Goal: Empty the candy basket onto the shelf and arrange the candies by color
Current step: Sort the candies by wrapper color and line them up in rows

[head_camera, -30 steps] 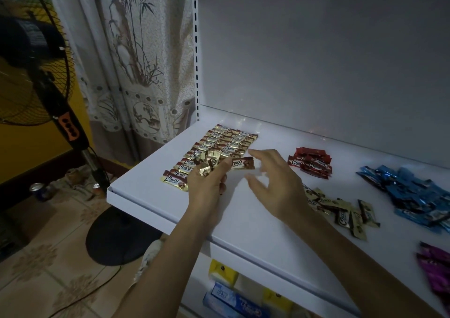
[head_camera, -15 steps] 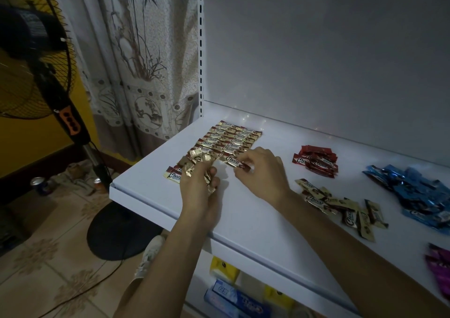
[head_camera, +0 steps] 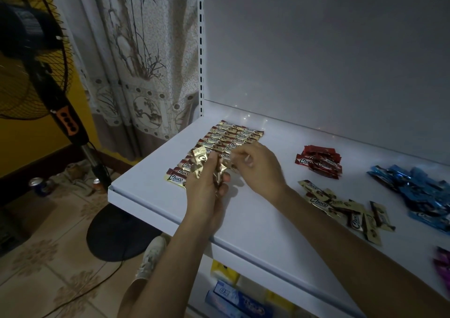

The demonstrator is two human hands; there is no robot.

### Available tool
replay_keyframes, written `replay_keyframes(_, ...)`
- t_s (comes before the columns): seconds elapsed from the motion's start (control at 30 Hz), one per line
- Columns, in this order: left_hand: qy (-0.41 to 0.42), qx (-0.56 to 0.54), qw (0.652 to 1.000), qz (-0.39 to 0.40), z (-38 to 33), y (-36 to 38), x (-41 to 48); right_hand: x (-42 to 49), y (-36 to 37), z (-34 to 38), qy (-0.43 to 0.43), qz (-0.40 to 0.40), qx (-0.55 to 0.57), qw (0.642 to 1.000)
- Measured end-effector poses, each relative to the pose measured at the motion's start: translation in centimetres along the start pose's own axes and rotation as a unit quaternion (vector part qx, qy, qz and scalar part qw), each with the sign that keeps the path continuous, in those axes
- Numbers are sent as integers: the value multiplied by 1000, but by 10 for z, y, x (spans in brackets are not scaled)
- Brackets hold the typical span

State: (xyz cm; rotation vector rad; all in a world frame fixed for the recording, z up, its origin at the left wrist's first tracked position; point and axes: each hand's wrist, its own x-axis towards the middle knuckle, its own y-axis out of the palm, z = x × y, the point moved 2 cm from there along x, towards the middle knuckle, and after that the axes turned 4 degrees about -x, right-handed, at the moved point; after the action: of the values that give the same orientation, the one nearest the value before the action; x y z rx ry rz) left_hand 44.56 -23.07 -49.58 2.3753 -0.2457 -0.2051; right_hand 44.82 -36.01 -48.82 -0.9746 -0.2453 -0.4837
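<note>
With left hand [head_camera: 207, 183], clamps a fistful of gold candies [head_camera: 198, 158] just above the white shelf [head_camera: 255, 220], fingers curled round the wrappers. With right hand [head_camera: 258, 166], pinches at a wrapper on the near side of that fistful, thumb and forefinger closed together.

Half a second ago, was pressing one gold piece flat at the near end of the gold grid [head_camera: 229, 137]; now is back at the fistful. Means, most likely, one more piece laid in the second column and the next being drawn out, so the gold sorting is midway, not finished.

Leaves a loose gold pile [head_camera: 341, 208] to lay out further right, near a red heap [head_camera: 319, 162], a blue heap [head_camera: 418, 193] and purple wrappers [head_camera: 443, 261] at the frame edge, each colour apart. Shows no basket.

Reads "Choco" in looping script on the grid wrappers, the red ones and the loose gold ones. Cannot read the smaller print beneath, nor the lettering on the boxes [head_camera: 238, 300] on the lower shelf.
</note>
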Motion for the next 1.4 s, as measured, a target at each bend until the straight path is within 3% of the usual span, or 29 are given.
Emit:
replay_keyframes(0.07, 11, 60, 998, 18, 1, 3, -2, -13, -11, 9, 39, 14, 213, 976)
replay_keyframes(0.13, 20, 119, 992, 30, 3, 5, -5, -27, -18, 13, 40, 41, 311, 949)
replay_keyframes(0.27, 23, 165, 986, 25, 4, 6, -7, -43, -16, 7, 70, 43, 352, 932)
replay_keyframes(0.37, 40, 211, 975, 50, 6, 9, -11, -49, -17, 3, 117, 19, 441, 890)
replay_keyframes(0.57, 74, 305, 946, 77, 8, 11, -11, -53, -25, -14, 179, -78, 509, 838)
replay_keyframes(0.7, 87, 306, 946, 66, 10, 7, -9, -55, -24, -13, 199, -79, 518, 828)
replay_keyframes(0.8, 98, 281, 954, 45, 9, 6, -9, -55, -25, -9, 190, -57, 507, 839)
replay_keyframes(1.0, 101, 255, 961, 35, 9, 5, -9, -57, -26, -6, 133, -32, 416, 899)
replay_keyframes(1.2, 104, 216, 970, 44, 7, 8, -11, -61, -23, -4, -7, -34, 200, 979)
replay_keyframes(1.4, 135, 209, 968, 24, 6, 7, -11, -41, -38, -2, -105, -21, 16, 994)
